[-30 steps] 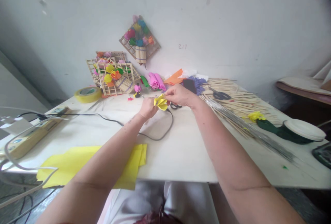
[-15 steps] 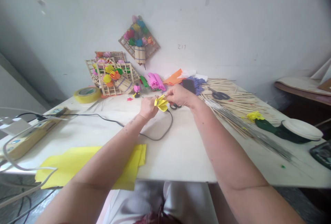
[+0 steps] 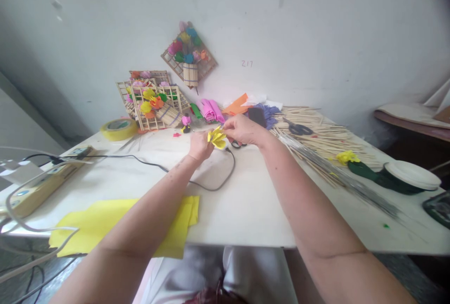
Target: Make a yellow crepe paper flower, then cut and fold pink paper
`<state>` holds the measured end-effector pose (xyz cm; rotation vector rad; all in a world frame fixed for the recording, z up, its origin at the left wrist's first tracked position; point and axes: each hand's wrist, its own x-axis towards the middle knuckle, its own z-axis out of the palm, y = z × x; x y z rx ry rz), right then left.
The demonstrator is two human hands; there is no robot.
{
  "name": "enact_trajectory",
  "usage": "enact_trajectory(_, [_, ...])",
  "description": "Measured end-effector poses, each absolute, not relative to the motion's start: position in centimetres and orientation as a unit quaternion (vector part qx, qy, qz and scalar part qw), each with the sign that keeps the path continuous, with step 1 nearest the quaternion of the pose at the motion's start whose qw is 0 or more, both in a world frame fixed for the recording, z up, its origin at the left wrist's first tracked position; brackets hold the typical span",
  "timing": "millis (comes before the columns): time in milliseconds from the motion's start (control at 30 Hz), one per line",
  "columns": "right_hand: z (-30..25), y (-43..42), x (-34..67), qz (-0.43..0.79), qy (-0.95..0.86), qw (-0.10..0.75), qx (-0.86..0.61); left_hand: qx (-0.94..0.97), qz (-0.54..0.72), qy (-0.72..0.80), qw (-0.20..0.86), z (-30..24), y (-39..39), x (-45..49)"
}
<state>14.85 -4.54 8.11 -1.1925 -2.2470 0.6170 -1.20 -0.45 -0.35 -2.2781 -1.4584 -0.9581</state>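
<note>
A yellow papery flower (image 3: pixel 217 138), its crinkled petals spread open, is above the bench (image 3: pixel 242 201), nearer the back edge. The left hand (image 3: pixel 200 146) grips its base; whether the right hand (image 3: pixel 243 129), fingertips pinched, holds a petal is unclear.

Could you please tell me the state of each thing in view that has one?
Yellow flower: held, spread open
Left hand: closed, holding the flower
Right hand: fingertips together beside the flower; grip unclear
Yellow paper: spread out
Pink paper: rolled
Tape roll: lying flat
Power strip: cables plugged in
Wall decoration: hanging cornerwise
</note>
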Motion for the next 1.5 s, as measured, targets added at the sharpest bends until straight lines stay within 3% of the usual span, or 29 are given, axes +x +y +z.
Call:
enact_trajectory(500, [7.5,-3.9,15.5,0.301,-0.832,0.192,-0.425,-0.796,-0.309,-0.506,0.123,-0.6,-0.3,-1.2])
enact_trajectory(1067, [8.1,-4.2,14.4,0.020,-0.877,0.227,-0.423,-0.777,-0.316,-0.526,0.135,-0.6,-0.1,-1.1])
enact_trajectory(1333, [8.0,-4.5,14.9,0.157,-0.845,0.276,-0.431,-0.803,-0.353,-0.475,0.066,-0.4,-0.1,-1.2])
enact_trajectory(1500, [8.1,-4.7,15.0,0.185,-0.828,0.294,-0.440,-0.811,-0.376,-0.447,-0.034,-1.2,0.7,-1.0])
